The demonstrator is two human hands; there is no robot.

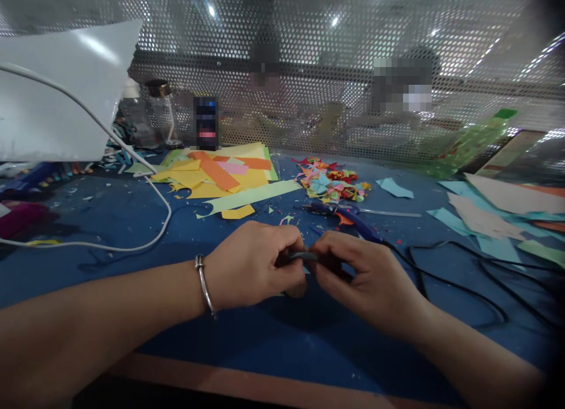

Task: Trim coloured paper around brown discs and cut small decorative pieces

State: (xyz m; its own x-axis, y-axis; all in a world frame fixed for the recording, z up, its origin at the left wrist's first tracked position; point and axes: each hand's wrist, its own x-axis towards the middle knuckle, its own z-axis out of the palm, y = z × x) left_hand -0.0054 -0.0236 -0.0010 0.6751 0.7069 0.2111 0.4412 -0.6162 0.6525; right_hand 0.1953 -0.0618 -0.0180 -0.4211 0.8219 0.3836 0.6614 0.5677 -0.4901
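Over the front middle of the blue table [247, 332], my left hand [256, 265] and my right hand [366, 273] meet fingertip to fingertip. Both are closed in a pinch on a small, thin greyish piece [303, 256], perhaps paper; fingers hide most of it. A bracelet circles my left wrist. Just beyond my right hand lies a blue glue gun [359, 223] with a clear glue stick [392, 213] behind it. Past my fingers sits a pile of small, colourful folded paper pieces [331, 179]. A pale green paper strip [256, 196] rests beyond my left hand.
Yellow and orange paper sheets [216, 173] are stacked at the back left. Blue and pinkish paper [485, 212] lies at the right, near a black cable [459, 285]. A white cable [165, 220] loops at the left. Bottles [161, 115] and a perforated screen [300, 79] stand behind.
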